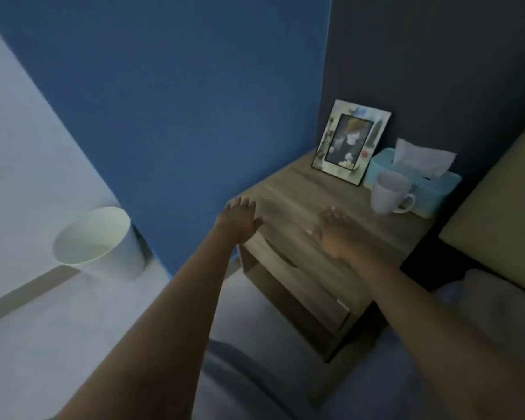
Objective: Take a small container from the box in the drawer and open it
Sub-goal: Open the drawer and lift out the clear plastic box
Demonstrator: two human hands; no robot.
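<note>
A: Wood grain all over the nightstand (300, 189), top and fronts alike; the head view is the only one we have, and it is dim and a little smeared. Where do the hands sit?

B: Both are out flat over the tabletop's near edge; the left hand (240, 221) is at the near left corner, fingers spread and empty; the right hand (334, 233) lies further right, also spread, its grip on nothing.

A: And the container?

B: Not visible; nor is the box; I judge both are inside the upper drawer (288, 259), which looks shut, just under the hands; a lower drawer front (309, 301) shows beneath it.

A: So the step in hand is opening that drawer; how to do it well?

B: Drop one hand below the top's edge; there seems to be a dark curved notch in the drawer front, though the blur keeps me from being sure; hook fingertips there and pull straight toward the body, evenly, so the drawer doesn't skew.

A: Anything to mind on top?

B: A white mug (388, 192) stands near the right hand, just in front of a blue tissue box (437, 189), with a picture frame (350, 142) leaning at the back; pull gently so nothing rattles; keep the other hand free for the box.
</note>
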